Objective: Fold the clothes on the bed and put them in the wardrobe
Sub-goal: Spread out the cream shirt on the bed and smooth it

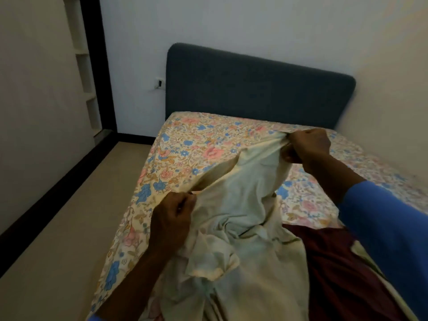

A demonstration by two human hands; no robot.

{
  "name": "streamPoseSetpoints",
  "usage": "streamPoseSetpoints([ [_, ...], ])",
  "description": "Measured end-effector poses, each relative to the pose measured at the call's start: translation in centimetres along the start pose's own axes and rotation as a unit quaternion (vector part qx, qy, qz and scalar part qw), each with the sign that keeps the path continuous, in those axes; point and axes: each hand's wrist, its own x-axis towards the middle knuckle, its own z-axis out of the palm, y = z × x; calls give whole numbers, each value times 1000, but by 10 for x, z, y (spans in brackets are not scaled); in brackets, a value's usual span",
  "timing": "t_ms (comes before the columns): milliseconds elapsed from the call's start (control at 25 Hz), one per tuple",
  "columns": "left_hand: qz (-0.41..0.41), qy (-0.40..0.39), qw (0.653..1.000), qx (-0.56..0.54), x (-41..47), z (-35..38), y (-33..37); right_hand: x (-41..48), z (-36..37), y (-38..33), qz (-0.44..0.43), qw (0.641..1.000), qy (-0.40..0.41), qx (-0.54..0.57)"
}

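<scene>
My left hand (pixel 172 218), low and left of centre in the frame, has its fingers curled tight, pinching one edge of the cream garment (pixel 240 205). My right hand (pixel 308 147), higher and to the right of centre, is also closed into a fist around a bunched edge of the same cloth. Between my two hands the cream garment is stretched and lifted. The rest of it hangs down in creases and lies crumpled over the near part of the bed (pixel 185 147), running to the bottom edge of the frame. I cannot tell what kind of garment it is.

A maroon garment (pixel 335 262) lies on the bed at the lower right, touching the cream one and partly under my blue sleeve (pixel 389 228). The bed has a floral sheet in pink, blue and tan. Its dark blue headboard (pixel 254 84) stands against the wall in the upper middle, and a wall socket (pixel 159 83) sits just to its left. White shelving (pixel 85 66) runs down the upper left, above the pale floor (pixel 69 216).
</scene>
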Motion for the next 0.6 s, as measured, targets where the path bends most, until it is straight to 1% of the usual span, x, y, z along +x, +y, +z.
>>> streamPoseSetpoints([
  [40, -30, -11, 999, -36, 4, -1, 12, -3, -17, 4, -12, 999, 20, -42],
  [80, -55, -25, 996, -70, 3, -1, 27, -11, -37, 12, -22, 993, 35, -108],
  [120, -62, -44, 993, -89, -2, -2, 38, -24, -53, 23, -28, 982, 41, -183],
  [160, -37, -64, 994, -80, -10, -5, 46, -40, -63, 37, -40, 962, 35, -267],
  [200, -3, -90, 995, -53, -21, -9, 50, -57, -69, 52, -68, 938, 12, -341],
  [240, 27, -113, 993, -15, -32, -12, 50, -73, -70, 66, -122, 915, -26, -383],
  [280, 47, -130, 990, 19, -41, -15, 46, -89, -68, 78, -195, 897, -81, -388],
  [320, 58, -139, 988, 44, -46, -16, 40, -103, -62, 86, -267, 879, -157, -363],
  [360, 64, -144, 986, 56, -50, -18, 36, -115, -55, 92, -316, 852, -244, -338],
  [400, 70, -144, 985, 59, -52, -20, 35, -123, -45, 98, -334, 818, -329, -332],
  [440, 74, -145, 985, 56, -52, -22, 33, -130, -34, 103, -337, 780, -391, -352],
  [480, 76, -148, 984, 58, -49, -25, 30, -136, -21, 109, -340, 743, -427, -388],
  [520, 74, -154, 983, 61, -45, -28, 26, -137, -10, 114, -345, 715, -439, -420],
  [560, 69, -160, 982, 73, -38, -32, 22, -135, -2, 117, -353, 708, -435, -430],
  [600, 63, -164, 980, 90, -30, -37, 16, -132, 4, 117, -362, 720, -422, -414],
])
